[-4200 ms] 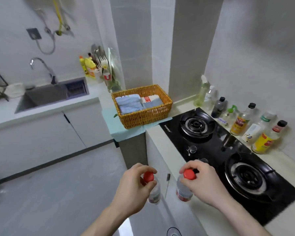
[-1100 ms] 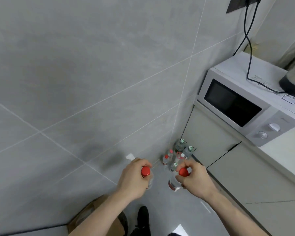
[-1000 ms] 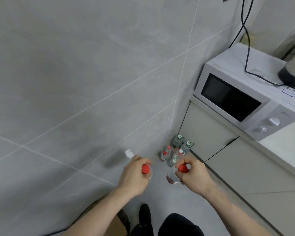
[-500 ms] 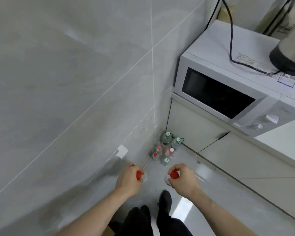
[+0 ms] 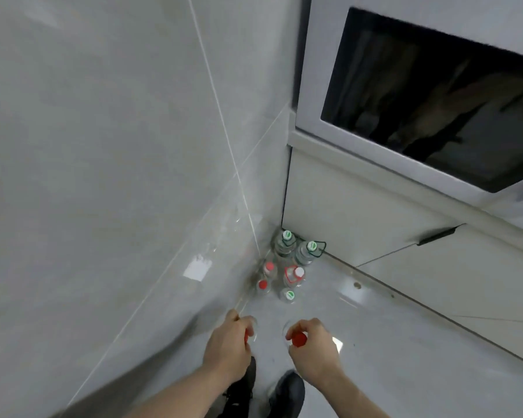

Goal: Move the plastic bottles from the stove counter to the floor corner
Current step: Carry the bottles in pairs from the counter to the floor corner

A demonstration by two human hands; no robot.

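Observation:
I look straight down at a floor corner. My left hand (image 5: 228, 345) grips the neck of a clear plastic bottle with a red cap (image 5: 250, 332), mostly hidden under my fingers. My right hand (image 5: 313, 345) holds a second clear bottle by its red cap (image 5: 298, 339). Both bottles hang low over the grey floor, a short way in front of a cluster of several clear bottles (image 5: 284, 267) that stand upright in the corner, some with green caps, some with red or white caps.
A grey tiled wall (image 5: 118, 176) runs along the left. White cabinet doors (image 5: 375, 230) close the right side, with a microwave (image 5: 420, 95) on the counter above. My two dark shoes (image 5: 266, 393) stand on the floor just behind my hands.
The view has dropped much closer to the floor and tilted down. Both hands have lowered the red-capped bottles toward the floor in front of the corner cluster.

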